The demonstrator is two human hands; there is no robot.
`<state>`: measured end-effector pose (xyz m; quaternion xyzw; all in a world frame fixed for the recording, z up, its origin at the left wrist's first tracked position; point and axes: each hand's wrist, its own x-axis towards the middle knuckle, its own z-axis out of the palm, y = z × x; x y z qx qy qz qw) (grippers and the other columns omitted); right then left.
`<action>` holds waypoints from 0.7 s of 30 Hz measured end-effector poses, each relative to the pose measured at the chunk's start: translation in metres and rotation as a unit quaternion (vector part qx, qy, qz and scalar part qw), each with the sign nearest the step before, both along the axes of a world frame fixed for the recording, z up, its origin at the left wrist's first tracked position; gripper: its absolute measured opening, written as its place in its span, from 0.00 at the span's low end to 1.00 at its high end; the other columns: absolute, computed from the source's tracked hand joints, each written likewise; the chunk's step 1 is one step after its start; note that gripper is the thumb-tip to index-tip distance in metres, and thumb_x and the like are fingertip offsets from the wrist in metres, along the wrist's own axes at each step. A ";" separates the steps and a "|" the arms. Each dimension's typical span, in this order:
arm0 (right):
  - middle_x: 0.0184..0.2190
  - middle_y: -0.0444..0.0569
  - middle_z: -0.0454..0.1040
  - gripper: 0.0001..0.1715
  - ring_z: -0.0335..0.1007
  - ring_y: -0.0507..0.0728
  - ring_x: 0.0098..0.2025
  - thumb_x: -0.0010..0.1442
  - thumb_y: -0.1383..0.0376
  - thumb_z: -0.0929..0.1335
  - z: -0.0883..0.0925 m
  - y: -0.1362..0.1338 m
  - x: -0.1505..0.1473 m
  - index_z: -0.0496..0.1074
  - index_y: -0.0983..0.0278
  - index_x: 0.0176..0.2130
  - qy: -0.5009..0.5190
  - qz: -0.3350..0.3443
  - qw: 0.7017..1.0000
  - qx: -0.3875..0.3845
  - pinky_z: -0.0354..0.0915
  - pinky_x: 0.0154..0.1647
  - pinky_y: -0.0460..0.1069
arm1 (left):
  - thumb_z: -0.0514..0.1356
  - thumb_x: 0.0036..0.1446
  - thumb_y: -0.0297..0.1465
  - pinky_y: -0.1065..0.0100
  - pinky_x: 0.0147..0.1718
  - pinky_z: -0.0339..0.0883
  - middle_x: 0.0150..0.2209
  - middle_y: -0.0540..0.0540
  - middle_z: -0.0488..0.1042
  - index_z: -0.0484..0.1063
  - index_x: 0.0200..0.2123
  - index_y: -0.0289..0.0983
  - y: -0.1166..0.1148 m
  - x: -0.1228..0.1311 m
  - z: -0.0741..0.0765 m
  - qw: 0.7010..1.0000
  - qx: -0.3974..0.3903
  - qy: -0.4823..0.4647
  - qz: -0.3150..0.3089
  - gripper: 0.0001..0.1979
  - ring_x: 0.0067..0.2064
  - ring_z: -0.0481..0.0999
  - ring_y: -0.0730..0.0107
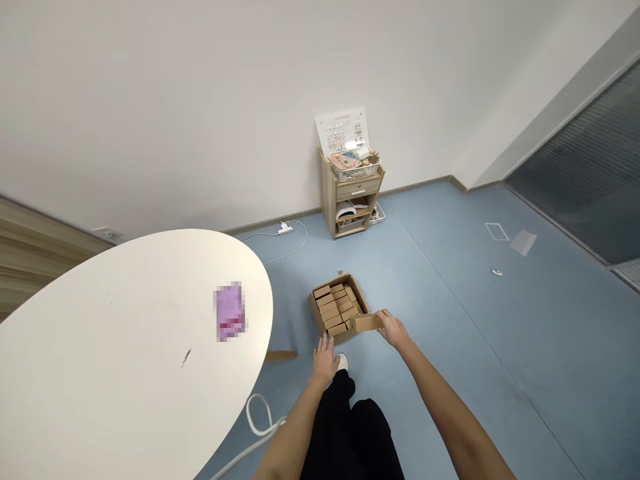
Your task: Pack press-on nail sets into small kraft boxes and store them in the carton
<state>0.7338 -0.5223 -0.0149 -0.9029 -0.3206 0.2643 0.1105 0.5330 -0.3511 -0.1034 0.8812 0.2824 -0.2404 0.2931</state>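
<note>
As I read the head view from my remote station, the whole job sits around one open cardboard tray point(316, 313) on the blue floor point(450, 373), at 12 o'clock from my forearms. It is packed with rows of small kraft blocks point(334, 303), though at this size I cannot tell if they are solid or hollow.

My right grip point(393, 330) is the nearer one to the tray's near corner at 4 o'clock. It is closed on the end of a brown cardboard piece point(367, 323), which lies at its 9 o'clock. The long axis of that piece runs close to 3-to-9 across my view, and its far end meets the tray wall. I cannot tell whether it is loose or part of the tray, such as a flap.

My left grip point(324, 360) is open, fingers spread and pointing at 12 o'clock, at the tray's near edge around 6 o'clock. From this angle I cannot tell if the fingertips are touching the cardboard or just beside it.

A white oval surface point(100, 347) fills 9 o'clock, well apart from both grips, with a pixelated pink item point(230, 312) on it. Far off at 12 o'clock, a wooden drawer cabinet point(357, 190) stands against the wall, holding a basket and papers.
</note>
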 end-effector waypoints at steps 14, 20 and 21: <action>0.53 0.50 0.65 0.24 0.72 0.55 0.43 0.58 0.75 0.63 -0.196 0.081 0.116 0.61 0.59 0.53 0.023 0.129 0.987 -0.088 0.60 0.38 0.47 | 0.54 0.57 0.29 0.44 0.65 0.42 0.71 0.40 0.34 0.44 0.69 0.40 -0.029 0.102 -0.142 0.992 -0.007 0.102 0.077 0.38 0.71 0.37 0.51; 0.52 0.52 0.70 0.26 0.73 0.55 0.46 0.57 0.78 0.62 -0.280 0.104 0.120 0.61 0.59 0.52 0.018 0.188 0.976 -0.106 0.61 0.40 0.46 | 0.55 0.54 0.26 0.42 0.65 0.40 0.72 0.41 0.35 0.40 0.70 0.42 -0.026 0.130 -0.213 0.988 0.035 0.108 0.105 0.42 0.71 0.37 0.51; 0.52 0.52 0.70 0.26 0.73 0.55 0.46 0.56 0.79 0.61 -0.291 0.107 0.119 0.62 0.59 0.52 0.019 0.194 0.975 -0.105 0.62 0.40 0.46 | 0.55 0.54 0.26 0.42 0.65 0.39 0.71 0.41 0.35 0.39 0.70 0.42 -0.024 0.132 -0.221 0.988 0.048 0.100 0.106 0.43 0.71 0.37 0.51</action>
